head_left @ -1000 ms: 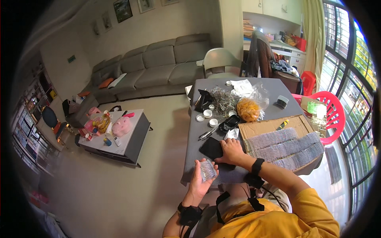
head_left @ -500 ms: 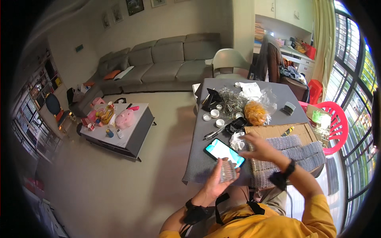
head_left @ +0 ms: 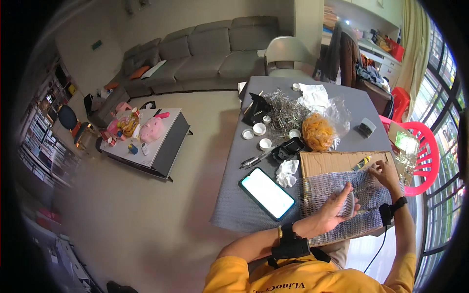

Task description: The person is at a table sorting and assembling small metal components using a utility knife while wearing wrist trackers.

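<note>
My left hand (head_left: 333,210) is closed around a clear, ribbed piece (head_left: 348,202) that looks like a hair comb, held above the cardboard. Toward the board's far right corner, my right hand (head_left: 385,173) has its thumb and fingers drawn together at the edge of the metal rows; anything between them is too small to make out. Those rows of thin silvery wire pieces (head_left: 317,195) cover much of the cardboard sheet (head_left: 322,160). Beside the sheet, to the left, a phone (head_left: 267,193) lies with its screen lit white.
Behind the board are an orange bundle in a plastic bag (head_left: 318,131), a heap of thin metal pieces (head_left: 286,115), white round lids (head_left: 259,129), a black case (head_left: 288,148), pens (head_left: 256,158) and crumpled tissue (head_left: 287,172). A pink chair (head_left: 432,156) stands at the right.
My left hand has carried the clear ribbed piece from in front of the phone rightward over the cardboard. My right hand has moved right, from beside the phone to the board's far right part.
</note>
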`<action>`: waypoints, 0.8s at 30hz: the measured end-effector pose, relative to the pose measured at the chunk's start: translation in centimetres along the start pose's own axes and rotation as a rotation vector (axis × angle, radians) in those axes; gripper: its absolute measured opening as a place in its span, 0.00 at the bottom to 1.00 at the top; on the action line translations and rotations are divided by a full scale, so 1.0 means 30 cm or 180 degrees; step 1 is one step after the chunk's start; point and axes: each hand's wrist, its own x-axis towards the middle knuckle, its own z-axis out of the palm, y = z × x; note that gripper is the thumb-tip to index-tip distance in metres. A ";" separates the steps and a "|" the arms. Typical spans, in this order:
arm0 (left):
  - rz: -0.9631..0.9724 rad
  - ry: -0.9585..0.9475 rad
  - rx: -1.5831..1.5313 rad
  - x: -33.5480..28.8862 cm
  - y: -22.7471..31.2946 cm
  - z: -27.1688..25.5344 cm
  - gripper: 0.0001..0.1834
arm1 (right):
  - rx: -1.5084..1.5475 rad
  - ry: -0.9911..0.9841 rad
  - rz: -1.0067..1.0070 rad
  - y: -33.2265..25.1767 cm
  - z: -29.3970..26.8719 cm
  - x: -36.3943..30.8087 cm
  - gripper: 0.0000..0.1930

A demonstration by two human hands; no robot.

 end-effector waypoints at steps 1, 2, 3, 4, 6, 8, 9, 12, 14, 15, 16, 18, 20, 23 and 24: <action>-0.0065 0.0005 -0.0001 0.008 -0.001 0.011 0.21 | -0.0015 -0.0018 -0.0023 0.000 0.009 0.006 0.22; -0.0117 0.0004 -0.0001 0.020 -0.002 0.017 0.22 | -0.0007 -0.0027 -0.0009 -0.005 0.011 0.012 0.22; -0.0127 0.0013 0.0003 0.030 -0.004 0.015 0.22 | -0.0046 -0.0046 -0.0033 -0.014 0.011 0.014 0.22; -0.0108 -0.0003 -0.0010 0.035 -0.006 0.013 0.22 | -0.0083 -0.0061 -0.0061 -0.017 0.011 0.017 0.22; -0.0118 -0.0031 -0.0027 0.038 -0.017 0.016 0.22 | -0.0146 -0.0023 -0.0025 0.001 0.005 0.012 0.21; -0.0069 -0.0089 -0.0067 0.017 -0.022 0.026 0.21 | -0.0206 0.0027 -0.0010 -0.017 -0.019 -0.005 0.20; -0.0047 -0.0073 -0.0069 0.000 -0.021 0.019 0.21 | -0.0070 0.0309 -0.0238 -0.068 -0.042 -0.019 0.19; -0.0019 -0.0320 -0.0136 -0.075 -0.003 0.001 0.20 | 0.0373 0.0499 -0.0817 -0.202 -0.055 -0.059 0.16; 0.0080 -0.0184 -0.0101 -0.182 0.027 -0.018 0.20 | 0.1117 -0.0113 -0.1426 -0.400 -0.044 -0.126 0.17; 0.0097 -0.0371 -0.0040 -0.213 0.033 -0.057 0.21 | 0.0743 -0.0052 -0.2249 -0.459 -0.022 -0.151 0.17; 0.0085 -0.0378 -0.0022 -0.262 0.044 -0.076 0.21 | 0.0866 -0.0515 -0.2477 -0.553 -0.020 -0.196 0.18; 0.0327 -0.0109 0.0104 -0.367 0.070 -0.111 0.22 | 0.0654 -0.0944 -0.2678 -0.679 0.045 -0.255 0.18; 0.0509 0.0097 0.0015 -0.467 0.089 -0.159 0.23 | 0.0747 -0.0827 -0.2842 -0.775 0.107 -0.280 0.20; 0.0999 0.0242 -0.0242 -0.639 0.092 -0.262 0.21 | 0.0639 -0.0535 -0.2875 -0.886 0.203 -0.294 0.28; 0.1136 0.0285 -0.0385 -0.690 0.089 -0.281 0.20 | 0.0478 -0.0337 -0.2831 -0.911 0.238 -0.301 0.30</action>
